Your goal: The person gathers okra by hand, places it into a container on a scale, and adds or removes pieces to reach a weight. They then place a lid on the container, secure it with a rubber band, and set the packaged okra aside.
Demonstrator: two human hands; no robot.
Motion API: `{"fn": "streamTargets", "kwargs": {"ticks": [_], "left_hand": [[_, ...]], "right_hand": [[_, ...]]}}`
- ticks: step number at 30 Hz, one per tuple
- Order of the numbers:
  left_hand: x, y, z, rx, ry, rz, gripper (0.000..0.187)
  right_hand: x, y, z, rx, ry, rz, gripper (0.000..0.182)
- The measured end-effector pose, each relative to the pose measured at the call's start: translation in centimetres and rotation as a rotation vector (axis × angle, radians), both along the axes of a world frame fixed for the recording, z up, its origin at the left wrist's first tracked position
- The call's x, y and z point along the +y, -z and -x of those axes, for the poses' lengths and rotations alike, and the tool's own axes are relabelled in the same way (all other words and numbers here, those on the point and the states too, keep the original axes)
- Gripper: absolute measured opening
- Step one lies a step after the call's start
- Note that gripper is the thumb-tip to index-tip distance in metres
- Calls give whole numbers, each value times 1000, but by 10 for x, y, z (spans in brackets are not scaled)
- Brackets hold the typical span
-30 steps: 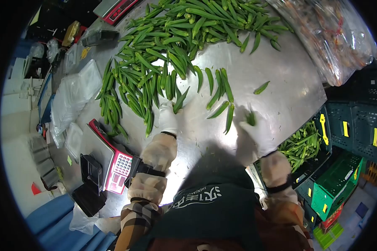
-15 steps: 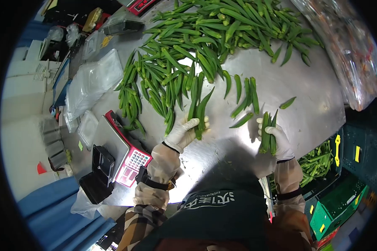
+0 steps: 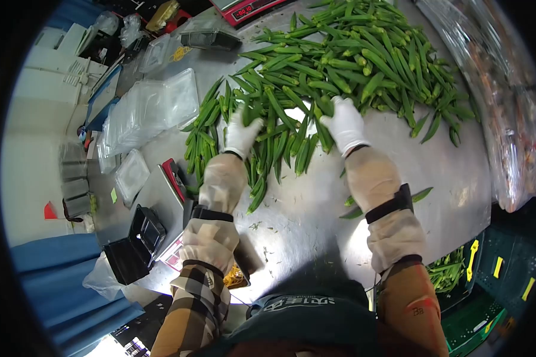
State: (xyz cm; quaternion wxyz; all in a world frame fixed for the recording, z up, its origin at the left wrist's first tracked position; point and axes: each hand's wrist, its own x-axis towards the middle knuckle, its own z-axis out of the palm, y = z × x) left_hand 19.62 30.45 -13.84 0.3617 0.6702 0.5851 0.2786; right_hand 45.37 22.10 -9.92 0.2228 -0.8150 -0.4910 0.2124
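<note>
A big heap of green okra pods covers the back of the metal table. My left hand, in a white glove, reaches into the left part of the heap, its fingers around some okra. My right hand, gloved too, is at the heap's front edge near the middle, with okra at its thumb and fingers. The fingertips of both hands are partly hidden among the pods. Below my right forearm a few loose pods lie on the metal.
Clear plastic lids are stacked at the left. A scale and an open black box stand at the front left. Another red scale is at the back. Wrapped plastic lies at the right, crates below.
Both hands have moved forward to the heap, my right hand also leftward. The okra they held near the front is no longer seen in them there. The view has shifted a little.
</note>
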Motion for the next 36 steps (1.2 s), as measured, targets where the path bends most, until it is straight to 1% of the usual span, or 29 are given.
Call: {"fn": "streamTargets", "kwargs": {"ticks": [1, 2, 3, 5, 7, 9, 10, 11, 13, 15, 16, 19, 22, 25, 26, 27, 29, 30, 31, 33, 34, 35, 36], "left_hand": [[-7, 8, -10, 108, 40, -35, 51], [-15, 16, -21, 214, 78, -74, 55], [-28, 12, -34, 204, 143, -133, 60], [-66, 7, -52, 3, 251, 79, 57], [-118, -4, -66, 304, 396, -105, 48], [-163, -8, -67, 248, 480, -119, 43], [-180, -14, -65, 293, 565, -67, 35], [-197, -13, -59, 285, 638, -84, 33], [-221, -22, -47, 330, 750, -98, 35], [-239, -24, -29, 367, 742, -179, 35], [-247, -21, -19, 470, 734, -231, 34], [-269, -17, 12, 580, 742, -312, 34], [-287, -24, 27, 613, 803, -223, 34], [-295, -33, 36, 427, 822, -139, 36], [-297, -38, 38, 283, 711, -65, 39], [-295, -49, 41, 347, 633, -163, 37], [-294, -46, 42, 121, 178, 141, 32], [-291, -56, 33, -71, 20, 149, 31], [-281, -61, 28, -189, -1, 176, 33], [-266, -73, 9, -321, -56, 362, 34], [-260, -76, -3, -274, -31, 313, 34], [-255, -76, -16, -227, -4, 265, 34], [-250, -54, -23, -116, 17, 171, 38]], "right_hand": [[0, -5, 9, -96, -39, 96, 56], [-3, 7, 10, -17, -91, 59, 58], [-9, 19, 12, 61, -145, 26, 60], [-35, 19, 13, 136, -207, 5, 61], [-68, -5, 10, 149, -245, 68, 59], [-114, 29, -13, 219, -344, -97, 60], [-135, 14, -22, 530, -296, -45, 60], [-161, 22, -32, 426, -272, -79, 60], [-199, -10, -45, 399, -47, 62, 53], [-240, 22, -78, 430, 22, 7, 46], [-259, 29, -89, 423, 72, -82, 40], [-302, 30, -117, 245, 209, 19, 34], [-318, 17, -117, 196, 306, -97, 31], [-330, 30, -122, 255, 337, -3, 46], [-332, 42, -123, 310, 354, -53, 43], [-330, 40, -122, 356, 348, -80, 42], [-317, 29, -109, 449, 336, -133, 40], [-309, 21, -104, 317, 267, -141, 37], [-299, 10, -94, 240, 255, -106, 37], [-279, -5, -77, 88, 225, -39, 36], [-272, 9, -72, -146, 153, -149, 38], [-268, 20, -69, -153, 110, -105, 40], [-260, 17, -61, -160, 66, -64, 43]]}}
